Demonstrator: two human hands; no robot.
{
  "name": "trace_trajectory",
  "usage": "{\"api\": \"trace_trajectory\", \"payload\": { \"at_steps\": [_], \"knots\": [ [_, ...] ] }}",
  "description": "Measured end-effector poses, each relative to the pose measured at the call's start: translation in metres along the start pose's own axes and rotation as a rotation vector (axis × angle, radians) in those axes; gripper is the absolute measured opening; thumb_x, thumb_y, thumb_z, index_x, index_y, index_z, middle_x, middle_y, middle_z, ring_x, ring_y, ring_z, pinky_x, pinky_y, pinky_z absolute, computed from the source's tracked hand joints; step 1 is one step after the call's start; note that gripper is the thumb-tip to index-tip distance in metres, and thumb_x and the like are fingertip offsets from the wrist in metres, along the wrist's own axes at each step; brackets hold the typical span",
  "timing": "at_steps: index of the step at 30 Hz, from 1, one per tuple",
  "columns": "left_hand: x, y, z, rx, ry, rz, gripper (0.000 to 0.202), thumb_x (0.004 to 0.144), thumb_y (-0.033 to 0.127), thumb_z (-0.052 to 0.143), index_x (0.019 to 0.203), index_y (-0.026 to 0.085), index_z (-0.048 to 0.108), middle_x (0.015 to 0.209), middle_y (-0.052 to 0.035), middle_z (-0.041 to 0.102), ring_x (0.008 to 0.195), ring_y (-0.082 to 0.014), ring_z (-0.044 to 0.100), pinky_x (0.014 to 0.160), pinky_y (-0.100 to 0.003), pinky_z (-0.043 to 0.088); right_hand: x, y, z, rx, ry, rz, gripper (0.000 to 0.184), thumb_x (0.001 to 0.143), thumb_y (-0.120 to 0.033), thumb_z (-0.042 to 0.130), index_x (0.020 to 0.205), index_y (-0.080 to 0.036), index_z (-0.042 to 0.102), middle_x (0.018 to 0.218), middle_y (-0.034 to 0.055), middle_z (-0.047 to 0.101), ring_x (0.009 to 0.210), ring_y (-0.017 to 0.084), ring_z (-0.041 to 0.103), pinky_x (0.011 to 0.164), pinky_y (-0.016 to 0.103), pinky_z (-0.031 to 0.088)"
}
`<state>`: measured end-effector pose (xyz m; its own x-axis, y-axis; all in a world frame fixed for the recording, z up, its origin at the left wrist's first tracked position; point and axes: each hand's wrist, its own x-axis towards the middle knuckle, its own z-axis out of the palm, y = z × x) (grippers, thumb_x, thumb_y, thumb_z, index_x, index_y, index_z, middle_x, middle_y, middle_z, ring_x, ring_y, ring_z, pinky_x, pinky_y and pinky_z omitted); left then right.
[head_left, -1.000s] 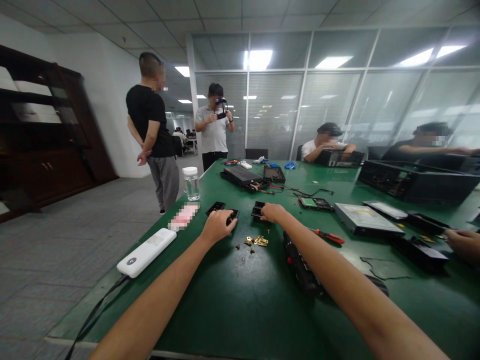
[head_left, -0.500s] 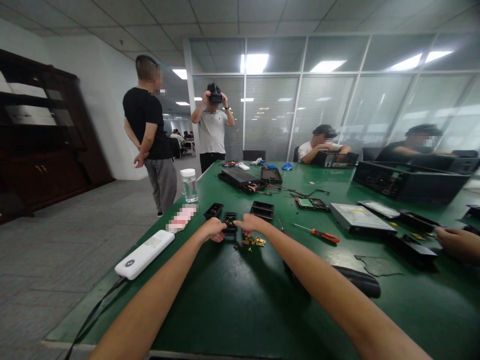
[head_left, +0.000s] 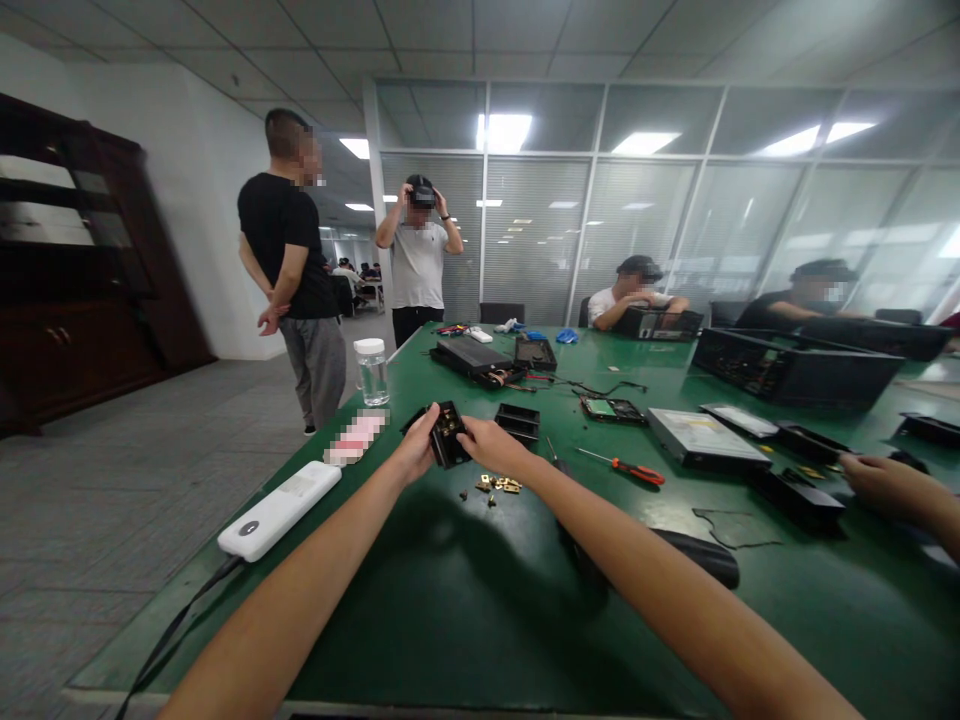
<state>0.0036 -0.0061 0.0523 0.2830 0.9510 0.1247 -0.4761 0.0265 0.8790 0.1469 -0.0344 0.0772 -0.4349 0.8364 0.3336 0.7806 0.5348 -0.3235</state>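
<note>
Green bench (head_left: 420, 620) spreads before you, a glass partition (head_left: 536, 230) beyond its far end. Your left hand (head_left: 416, 445) has its fingers closed on the left side of a black plastic tray (head_left: 448, 455), tipped up; brass-coloured bits (head_left: 448, 416) show in it. Your right hand (head_left: 491, 445) meets its right side; you cannot tell whether those fingers pinch or merely press. Handling this tray appears to be the step in hand; any move from here calls for a steady left grip, lest the bits spill. Loose brass-coloured brackets (head_left: 501, 485) lie just nearer the bench's near edge, a two-compartment black tray (head_left: 517, 423) beyond your right fingers, and a white power bank (head_left: 281, 510) along the left edge. Half a second ago, the held tray stood on the bench between your hands; now it is tilted in your grasp.
</note>
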Motion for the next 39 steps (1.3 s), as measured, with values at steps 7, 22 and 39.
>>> {"api": "trace_trajectory", "payload": {
  "at_steps": [7, 22, 39],
  "knots": [
    [-0.009, -0.003, 0.001, -0.028, 0.007, -0.094, 0.049, 0.066, 0.052, 0.041, 0.085, 0.009, 0.053, 0.069, -0.0101, 0.059, 0.06, -0.0171, 0.057, 0.051, -0.027, 0.045, -0.055, 0.011, -0.027, -0.055, 0.05, -0.177, 0.033, 0.08, -0.03, 0.036, 0.107, -0.012, 0.041, 0.091, 0.0085, 0.05, 0.083, 0.014, 0.046, 0.076, 0.026, 0.034],
    [-0.023, 0.022, -0.037, 0.226, -0.078, -0.552, 0.031, 0.068, 0.035, 0.042, 0.083, 0.011, 0.054, 0.071, -0.013, 0.06, 0.059, -0.0229, 0.057, 0.047, -0.033, 0.044, -0.205, 0.061, -0.065, -0.251, -0.279, 0.116, 0.084, 0.056, -0.04, 0.054, 0.125, -0.012, 0.015, 0.126, 0.0095, 0.014, 0.112, 0.023, 0.019, 0.094, 0.033, 0.019],
    [-0.033, 0.022, -0.043, 0.256, -0.152, -0.618, 0.042, 0.061, 0.036, 0.051, 0.1, 0.018, 0.052, 0.087, -0.0117, 0.059, 0.066, -0.0229, 0.058, 0.04, -0.023, 0.039, -0.183, 0.078, -0.041, -0.441, -0.183, 0.377, 0.038, 0.062, -0.029, 0.047, 0.097, -0.014, 0.046, 0.087, 0.0101, 0.049, 0.075, 0.022, 0.049, 0.063, 0.029, 0.033]
  ]
}}
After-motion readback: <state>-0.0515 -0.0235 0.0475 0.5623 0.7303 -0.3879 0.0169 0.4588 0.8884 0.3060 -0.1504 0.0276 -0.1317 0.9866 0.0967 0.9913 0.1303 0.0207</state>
